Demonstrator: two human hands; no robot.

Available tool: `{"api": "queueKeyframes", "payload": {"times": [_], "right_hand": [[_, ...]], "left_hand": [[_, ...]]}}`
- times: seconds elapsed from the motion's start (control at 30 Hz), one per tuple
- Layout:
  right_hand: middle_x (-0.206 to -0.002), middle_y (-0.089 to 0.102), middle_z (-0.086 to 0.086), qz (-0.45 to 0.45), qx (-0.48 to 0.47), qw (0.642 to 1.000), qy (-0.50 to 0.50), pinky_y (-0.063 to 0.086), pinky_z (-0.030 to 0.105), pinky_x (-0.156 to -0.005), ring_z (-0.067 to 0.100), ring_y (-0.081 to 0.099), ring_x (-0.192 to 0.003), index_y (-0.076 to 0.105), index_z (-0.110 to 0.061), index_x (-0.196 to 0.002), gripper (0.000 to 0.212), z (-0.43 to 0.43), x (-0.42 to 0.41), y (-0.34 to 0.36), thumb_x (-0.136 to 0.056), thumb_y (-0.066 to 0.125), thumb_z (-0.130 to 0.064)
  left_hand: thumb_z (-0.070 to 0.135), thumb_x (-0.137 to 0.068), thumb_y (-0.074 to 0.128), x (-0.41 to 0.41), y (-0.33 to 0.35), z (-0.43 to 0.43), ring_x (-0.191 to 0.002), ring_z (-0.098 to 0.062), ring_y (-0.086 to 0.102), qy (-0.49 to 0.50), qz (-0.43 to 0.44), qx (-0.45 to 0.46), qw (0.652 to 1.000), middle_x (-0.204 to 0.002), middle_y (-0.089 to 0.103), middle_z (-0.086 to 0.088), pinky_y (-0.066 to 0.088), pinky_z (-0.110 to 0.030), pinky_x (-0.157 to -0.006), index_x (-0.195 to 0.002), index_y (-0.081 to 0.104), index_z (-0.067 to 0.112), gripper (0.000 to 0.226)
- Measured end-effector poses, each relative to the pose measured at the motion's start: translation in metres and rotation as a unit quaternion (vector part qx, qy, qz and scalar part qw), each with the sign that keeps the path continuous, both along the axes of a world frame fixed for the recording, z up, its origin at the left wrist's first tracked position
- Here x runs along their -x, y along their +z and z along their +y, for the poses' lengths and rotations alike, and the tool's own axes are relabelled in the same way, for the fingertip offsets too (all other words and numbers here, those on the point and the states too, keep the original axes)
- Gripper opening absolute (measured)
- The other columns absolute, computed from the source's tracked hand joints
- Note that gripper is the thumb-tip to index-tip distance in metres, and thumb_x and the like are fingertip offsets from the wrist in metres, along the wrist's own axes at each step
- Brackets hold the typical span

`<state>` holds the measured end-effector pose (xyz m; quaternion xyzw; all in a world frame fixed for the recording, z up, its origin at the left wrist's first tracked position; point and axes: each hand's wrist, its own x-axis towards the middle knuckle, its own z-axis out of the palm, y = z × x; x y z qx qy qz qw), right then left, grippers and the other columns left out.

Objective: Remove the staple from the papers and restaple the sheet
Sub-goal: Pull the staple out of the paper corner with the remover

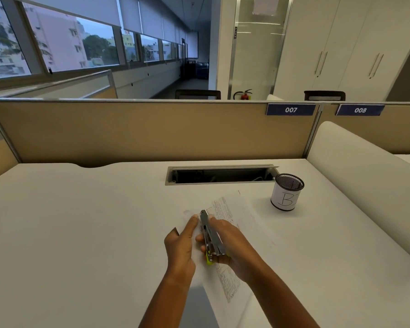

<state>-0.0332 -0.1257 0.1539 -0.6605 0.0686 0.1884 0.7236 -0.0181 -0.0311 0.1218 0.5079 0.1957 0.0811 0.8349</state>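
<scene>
Printed white papers (237, 218) lie slanted on the white desk (81, 221) in front of me. My right hand (232, 245) is closed around a silver stapler (210, 235) with a yellow-green rear end; its nose points away from me onto the upper left part of the sheets. My left hand (180, 245) rests flat on the papers' left edge, fingertips beside the stapler's nose. The staple itself is too small to see.
A black mesh pen cup (286, 195) with a white label stands at the right, beyond the papers. An open cable slot (220, 175) runs along the desk's back. A tan partition (152, 131) closes the rear, and a white curved divider (365, 166) bounds the right side.
</scene>
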Motion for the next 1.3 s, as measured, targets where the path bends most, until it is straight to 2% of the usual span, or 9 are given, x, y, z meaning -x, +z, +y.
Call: {"api": "queueKeyframes", "payload": {"times": [0.13,0.27,0.47,0.6,0.67,0.73,0.8,0.93,1.3], "right_hand": [[-0.075,0.067,-0.005,-0.07,0.111,0.991,-0.008,0.043,0.018,-0.053,0.007,0.058,-0.058,0.052,-0.024,-0.093,0.018,-0.009,-0.001,-0.001,-0.093,0.043,-0.04],[-0.075,0.068,-0.01,-0.139,0.176,0.974,0.009,0.043,0.012,-0.049,0.001,0.058,-0.057,0.054,-0.029,-0.092,0.015,-0.017,-0.002,-0.003,-0.086,0.053,-0.043],[-0.084,0.067,-0.004,-0.198,0.238,0.951,0.013,0.043,0.014,-0.055,0.004,0.058,-0.067,0.056,-0.031,-0.091,0.01,-0.022,-0.007,-0.004,-0.084,0.061,-0.035],[-0.092,0.065,-0.002,-0.253,0.27,0.929,-0.002,0.046,0.013,-0.061,0.011,0.061,-0.08,0.062,-0.021,-0.099,0.018,-0.023,-0.007,-0.001,-0.082,0.066,-0.026],[-0.096,0.068,0.0,-0.277,0.289,0.916,-0.012,0.051,0.02,-0.072,0.015,0.063,-0.089,0.064,-0.017,-0.101,0.022,-0.023,-0.006,0.001,-0.081,0.068,-0.024],[-0.103,0.071,0.001,-0.294,0.316,0.902,-0.021,0.05,0.039,-0.09,0.018,0.064,-0.096,0.066,-0.017,-0.102,0.023,-0.023,-0.005,0.004,-0.08,0.069,-0.024],[-0.105,0.071,0.0,-0.316,0.341,0.885,-0.028,0.044,0.049,-0.096,0.018,0.062,-0.098,0.067,-0.019,-0.101,0.023,-0.022,-0.004,0.007,-0.079,0.069,-0.025],[-0.108,0.071,-0.003,-0.352,0.408,0.842,-0.025,0.04,0.046,-0.097,0.016,0.061,-0.102,0.068,-0.023,-0.103,0.023,-0.022,-0.005,0.009,-0.08,0.067,-0.029],[-0.111,0.07,-0.002,-0.43,0.458,0.777,0.032,0.042,0.043,-0.096,0.016,0.058,-0.105,0.068,-0.022,-0.104,0.024,-0.03,-0.011,0.003,-0.08,0.067,-0.026]], "left_hand": [[0.019,-0.08,0.063,-0.001,0.001,0.004,-0.069,-0.023,0.062,-0.012,0.005,-0.008,1.0,-0.082,0.065,-0.006,0.05,-0.032,-0.056,-0.091,0.061,0.012,0.014],[0.022,-0.08,0.063,0.0,0.001,0.007,-0.064,-0.022,0.064,-0.034,0.009,-0.018,0.999,-0.075,0.066,-0.002,0.051,-0.026,-0.042,-0.083,0.063,0.016,0.007],[0.022,-0.082,0.058,0.001,0.003,0.009,-0.077,-0.025,0.062,-0.07,-0.002,-0.003,0.998,-0.085,0.065,-0.003,0.051,-0.035,-0.067,-0.095,0.058,0.015,0.014],[0.023,-0.083,0.058,0.001,0.004,0.01,-0.072,-0.026,0.062,-0.08,0.006,-0.01,0.997,-0.081,0.065,-0.007,0.055,-0.029,-0.052,-0.085,0.063,0.015,0.01],[0.023,-0.083,0.058,0.002,0.005,0.01,-0.067,-0.025,0.061,-0.081,0.01,-0.011,0.997,-0.075,0.064,-0.007,0.055,-0.024,-0.044,-0.075,0.062,0.017,0.01],[0.019,-0.082,0.059,0.003,0.008,0.009,-0.069,-0.025,0.061,-0.085,0.007,0.002,0.996,-0.073,0.064,-0.007,0.054,-0.027,-0.052,-0.072,0.063,0.015,0.011],[0.017,-0.081,0.06,0.005,0.01,0.009,-0.07,-0.025,0.06,-0.086,0.004,0.002,0.996,-0.073,0.064,-0.008,0.052,-0.031,-0.062,-0.071,0.063,0.014,0.012],[0.018,-0.081,0.06,0.007,0.012,0.008,-0.07,-0.025,0.058,-0.083,0.003,-0.012,0.996,-0.074,0.062,-0.009,0.05,-0.035,-0.068,-0.07,0.062,0.015,0.012],[0.017,-0.082,0.06,0.007,0.016,0.005,-0.066,-0.025,0.058,-0.072,0.016,-0.005,0.997,-0.073,0.063,-0.008,0.049,-0.033,-0.06,-0.075,0.063,0.013,0.008]]}}
